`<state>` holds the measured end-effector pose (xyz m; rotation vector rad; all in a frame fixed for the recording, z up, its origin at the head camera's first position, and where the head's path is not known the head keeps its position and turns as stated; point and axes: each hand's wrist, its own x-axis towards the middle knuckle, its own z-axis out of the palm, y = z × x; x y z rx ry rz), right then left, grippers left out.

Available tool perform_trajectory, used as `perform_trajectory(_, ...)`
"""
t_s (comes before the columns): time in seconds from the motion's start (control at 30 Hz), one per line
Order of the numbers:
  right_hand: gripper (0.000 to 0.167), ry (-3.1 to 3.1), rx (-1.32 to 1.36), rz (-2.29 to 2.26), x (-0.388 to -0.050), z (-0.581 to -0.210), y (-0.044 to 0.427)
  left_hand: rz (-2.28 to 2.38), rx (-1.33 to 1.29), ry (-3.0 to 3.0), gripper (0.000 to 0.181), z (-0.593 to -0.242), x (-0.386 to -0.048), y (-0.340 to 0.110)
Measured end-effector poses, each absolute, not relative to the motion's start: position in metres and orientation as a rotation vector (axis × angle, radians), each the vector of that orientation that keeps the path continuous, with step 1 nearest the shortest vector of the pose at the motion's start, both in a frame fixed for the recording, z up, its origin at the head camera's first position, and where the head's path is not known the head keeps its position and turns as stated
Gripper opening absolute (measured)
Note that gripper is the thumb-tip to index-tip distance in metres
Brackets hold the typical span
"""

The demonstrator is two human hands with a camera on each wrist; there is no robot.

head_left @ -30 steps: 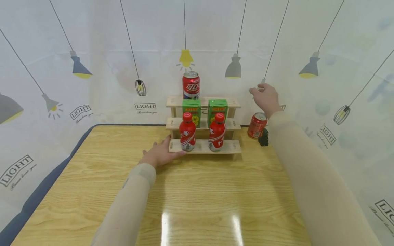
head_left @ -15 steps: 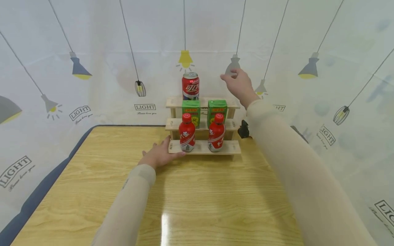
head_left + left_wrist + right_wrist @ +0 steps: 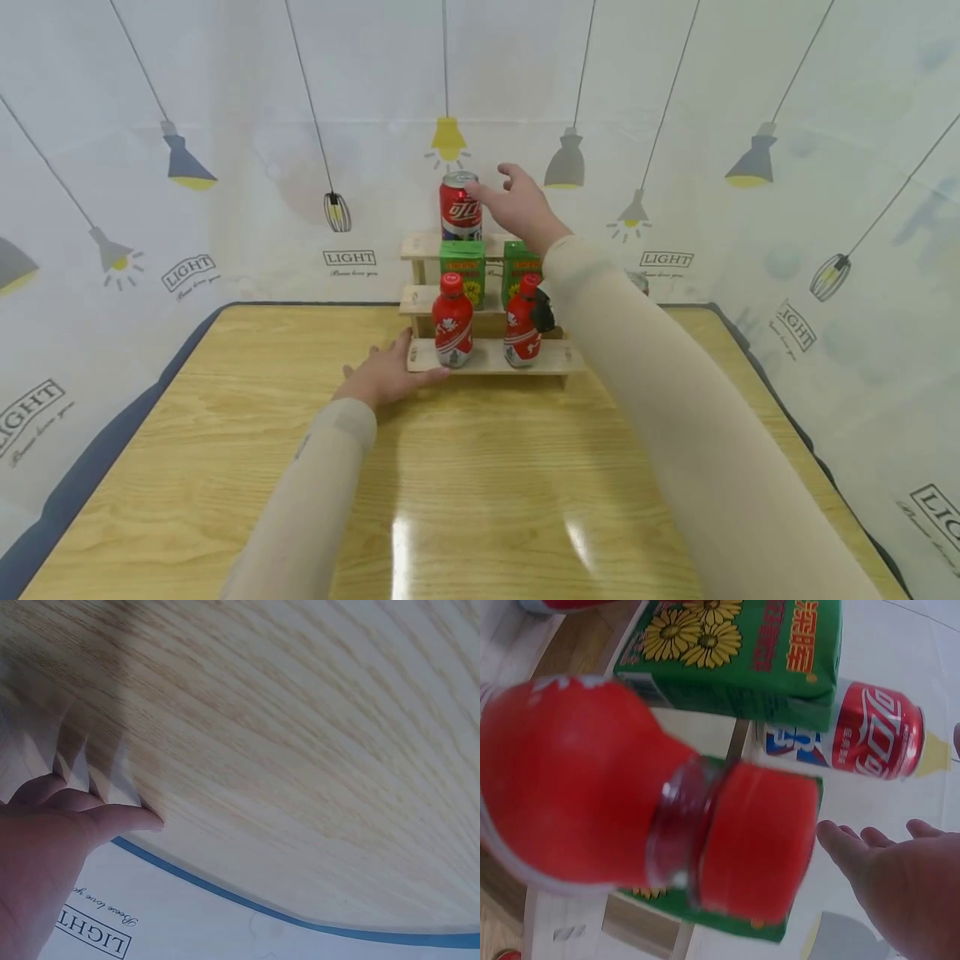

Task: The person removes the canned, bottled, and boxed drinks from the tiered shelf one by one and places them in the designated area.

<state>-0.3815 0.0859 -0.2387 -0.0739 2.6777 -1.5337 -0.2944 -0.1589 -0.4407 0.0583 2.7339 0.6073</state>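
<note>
A three-step wooden display rack [image 3: 420, 357] stands at the table's back. My left hand [image 3: 386, 375] rests at its lower left end, fingers spread on the table and thumb along the front edge. On the top step stands a red cola can [image 3: 461, 208]. My right hand [image 3: 521, 208] is in the air just right of it, fingers loosely extended; the right wrist view shows a gap between hand [image 3: 915, 885] and can [image 3: 877, 731]. Two green drink cartons [image 3: 462, 271] occupy the middle step. Two red bottles [image 3: 452, 325] stand on the bottom step.
Another can [image 3: 640, 282] shows only its top behind my right sleeve. A black wrist camera [image 3: 543, 310] hangs under that wrist, in front of the right-hand bottle. The wooden table [image 3: 480, 483] meets a printed wall sheet [image 3: 262, 208] at the back.
My right hand has moved left from above the can on the table, across the rack's top, to beside the cola can. The left hand stays at the rack's lower left end.
</note>
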Motion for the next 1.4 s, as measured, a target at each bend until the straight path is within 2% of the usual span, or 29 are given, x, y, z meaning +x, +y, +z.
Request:
perform_trajectory(0.47, 0.094, 2.505, -0.131, -1.707, -0.393, -0.248, 0.058, 0.588, 0.068, 2.73, 0.141, -0.446, -0.296, -0.16)
perform_trajectory(0.9, 0.076, 2.542, -0.052, -1.763, -0.393, -0.251, 0.046, 0.608, 0.067, 2.732, 0.137, -0.444, -0.295, -0.159)
perform_trajectory(1.4, 0.074, 2.605, -0.119, -1.666, -0.396, -0.249, 0.072, 0.602, 0.067, 2.737, 0.142, -0.446, -0.296, -0.16)
